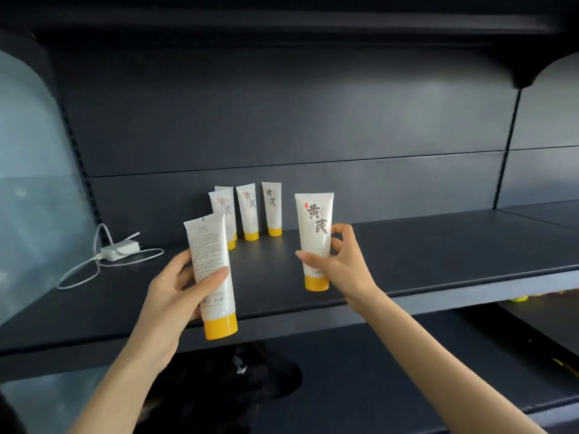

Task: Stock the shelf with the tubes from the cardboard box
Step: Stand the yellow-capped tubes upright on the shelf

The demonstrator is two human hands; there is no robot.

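Note:
My left hand (175, 289) grips a white tube with a yellow cap (213, 270), held upright, cap down, at the front edge of the dark shelf (407, 255); its printed back faces me. My right hand (340, 261) holds a second white tube (315, 236) upright, cap down, label toward me, its cap at the shelf surface. Several matching tubes (249, 211) stand cap down in a group near the shelf's back panel. The cardboard box is out of view.
A white power adapter (120, 247) with a looped cable lies on the shelf at the left. A translucent panel (34, 183) closes the left end. A lower shelf (376, 386) sits below, with a dark object (238, 377) on it.

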